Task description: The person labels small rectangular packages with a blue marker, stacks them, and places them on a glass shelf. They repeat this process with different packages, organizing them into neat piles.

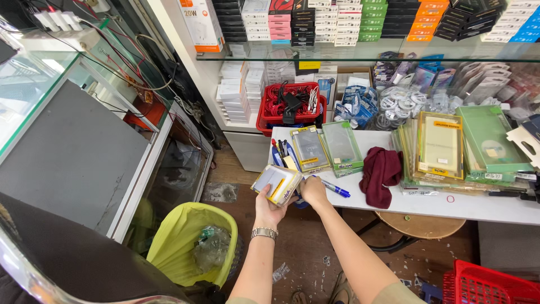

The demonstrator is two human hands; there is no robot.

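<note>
A: Where is the pack?

B: Centre frame, at the white table's point(478, 209) edge. My left hand point(269, 204) grips a small clear-boxed pack point(277, 183); my right hand point(313, 191) closes on its end.

A: Progress?

B: It looks unopened; other packs point(326, 147) lie unhandled.

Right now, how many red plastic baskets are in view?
2. One red basket full of cables sits on the low shelf behind the white table; the other basket is on the floor at bottom right, cut off by the frame.
</note>
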